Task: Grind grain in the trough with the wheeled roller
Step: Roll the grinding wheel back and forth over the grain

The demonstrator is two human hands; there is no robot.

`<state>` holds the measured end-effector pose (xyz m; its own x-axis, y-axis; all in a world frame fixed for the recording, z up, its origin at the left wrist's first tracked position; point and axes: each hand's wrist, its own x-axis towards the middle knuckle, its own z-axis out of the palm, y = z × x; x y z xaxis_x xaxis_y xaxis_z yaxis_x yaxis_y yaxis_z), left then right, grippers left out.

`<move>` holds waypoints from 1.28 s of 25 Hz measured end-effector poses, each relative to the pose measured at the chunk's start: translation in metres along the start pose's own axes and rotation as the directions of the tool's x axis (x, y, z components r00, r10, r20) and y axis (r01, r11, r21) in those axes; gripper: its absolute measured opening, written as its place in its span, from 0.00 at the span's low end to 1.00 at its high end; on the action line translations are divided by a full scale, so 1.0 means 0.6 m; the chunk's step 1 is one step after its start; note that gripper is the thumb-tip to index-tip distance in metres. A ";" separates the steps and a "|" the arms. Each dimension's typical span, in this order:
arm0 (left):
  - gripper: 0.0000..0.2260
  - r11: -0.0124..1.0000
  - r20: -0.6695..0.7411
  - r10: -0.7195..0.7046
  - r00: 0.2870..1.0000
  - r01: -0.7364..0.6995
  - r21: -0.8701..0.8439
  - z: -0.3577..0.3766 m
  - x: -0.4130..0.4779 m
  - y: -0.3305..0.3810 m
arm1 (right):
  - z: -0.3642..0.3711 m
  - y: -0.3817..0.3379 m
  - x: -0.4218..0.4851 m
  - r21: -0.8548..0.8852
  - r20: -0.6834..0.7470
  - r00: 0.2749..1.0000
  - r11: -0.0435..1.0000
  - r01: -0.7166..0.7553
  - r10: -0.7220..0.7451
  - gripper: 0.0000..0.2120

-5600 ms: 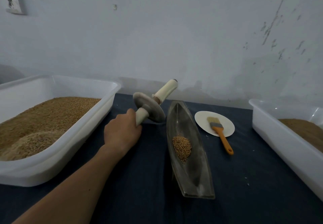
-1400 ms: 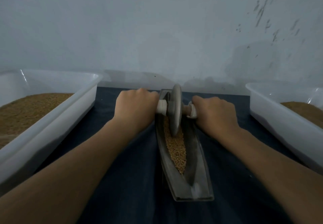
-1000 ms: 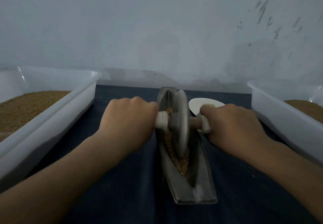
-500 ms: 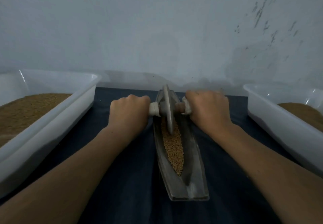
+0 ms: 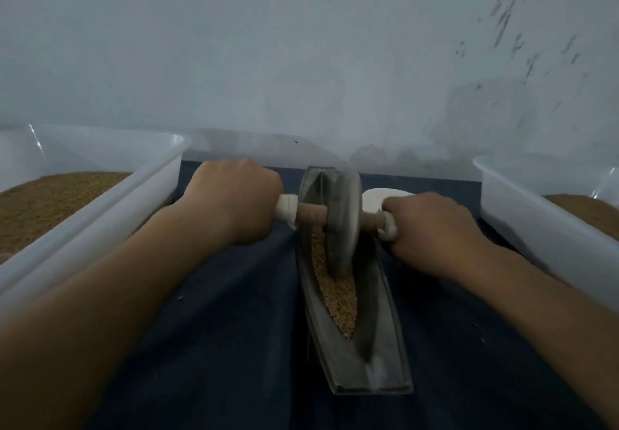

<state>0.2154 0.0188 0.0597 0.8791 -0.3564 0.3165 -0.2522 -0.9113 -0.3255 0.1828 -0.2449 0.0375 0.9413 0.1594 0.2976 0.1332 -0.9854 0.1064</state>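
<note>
1. Head view, the tool: the wheeled roller (image 5: 343, 225) stands upright on its edge in the far half of the trough (image 5: 390, 315). Its grey disc is down in the groove, and its brown axle runs crosswise, level above the rims.
2. Head view, the left hand (image 5: 234, 205): it grips the white handle on the left side of the disc. The fingers are curled round the handle and pressed together, with the back of the hand towards the camera. The fingertips are hidden beneath.
3. Head view, the right hand (image 5: 432, 232): it grips the handle on the right side in the same fist-like hold. Only a short white stub shows between the knuckles and the axle.
4. Head view, the task's thing: the grain (image 5: 338, 299) lies in a narrow strip along the bottom of the trough. It runs from under the disc towards the near end and narrows to a point there.
5. Head view, the trough: it is long and boat-shaped. It lies lengthwise on a dark blue cloth (image 5: 234, 329), with its near end squared off.
6. Head view, the surroundings:
   - A white tub (image 5: 100, 208) on the left holds brown grain.
   - A second white tub (image 5: 536, 225) on the right also holds some.
   - A white plate (image 5: 375, 196) peeks out just behind the right hand.
   - A pale, stained wall (image 5: 301, 61) rises behind everything.
</note>
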 end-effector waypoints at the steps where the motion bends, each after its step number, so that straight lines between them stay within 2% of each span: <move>1: 0.05 1.000 0.011 -0.013 1.000 0.013 -0.012 0.009 0.015 -0.002 | 0.004 -0.003 0.024 -0.037 -0.028 1.000 0.999 -0.004 0.003 0.07; 7: 0.08 0.980 0.060 -0.042 0.997 0.053 -0.191 0.029 0.011 -0.003 | -0.005 -0.011 0.070 -0.153 -0.098 0.989 0.984 0.094 -0.110 0.12; 10: 0.12 0.971 0.044 0.084 0.995 -0.072 -0.228 0.016 -0.037 0.000 | -0.015 -0.004 0.023 -0.050 -0.012 0.982 0.981 0.186 -0.187 0.12; 12: 0.13 0.956 0.097 0.181 0.979 -0.152 -0.253 -0.005 -0.054 -0.011 | -0.036 0.011 -0.004 0.018 0.048 0.966 0.967 0.253 -0.254 0.14; 14: 0.14 0.951 0.171 0.223 0.960 -0.176 -0.254 -0.023 -0.056 -0.028 | -0.054 0.021 -0.021 0.049 0.079 0.964 0.966 0.252 -0.255 0.16; 17: 0.13 0.964 0.193 0.142 0.971 -0.092 -0.248 -0.025 -0.045 -0.031 | -0.044 0.017 -0.023 0.029 0.121 0.975 0.983 0.184 -0.186 0.13; 20: 0.08 0.992 0.104 0.068 0.992 -0.057 -0.113 -0.003 -0.020 0.002 | -0.026 0.007 0.012 0.037 0.134 0.981 0.990 0.139 -0.143 0.07; 22: 0.07 0.996 0.058 0.029 0.998 -0.024 -0.090 0.003 0.002 0.017 | -0.024 0.002 0.035 0.052 0.142 0.981 0.991 0.126 -0.132 0.07; 25: 0.08 0.993 0.052 0.016 0.999 -0.009 -0.118 -0.005 0.016 0.020 | -0.020 -0.002 0.040 0.021 0.073 0.991 0.993 0.114 -0.115 0.07; 27: 0.12 0.985 0.143 0.056 0.988 -0.032 -0.169 -0.021 -0.004 0.019 | -0.019 -0.002 0.016 -0.015 -0.001 0.989 0.989 0.146 -0.146 0.09; 28: 0.15 0.982 0.200 0.075 0.977 -0.037 -0.185 -0.029 -0.019 0.019 | -0.020 -0.001 -0.002 -0.069 -0.088 0.976 0.979 0.191 -0.197 0.11; 30: 0.17 0.989 0.252 0.065 0.966 -0.029 -0.142 -0.041 -0.048 0.022 | -0.030 -0.001 -0.033 -0.215 -0.250 0.924 0.947 0.237 -0.289 0.16; 32: 0.13 0.999 0.191 0.036 0.981 -0.028 -0.043 -0.038 -0.060 0.036 | -0.044 -0.005 -0.037 -0.267 -0.304 0.898 0.933 0.241 -0.319 0.14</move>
<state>0.1689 0.0074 0.0617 0.9304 -0.3432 0.1286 -0.2943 -0.9088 -0.2958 0.1534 -0.2436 0.0555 0.7082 0.4761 0.5213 0.2686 -0.8646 0.4247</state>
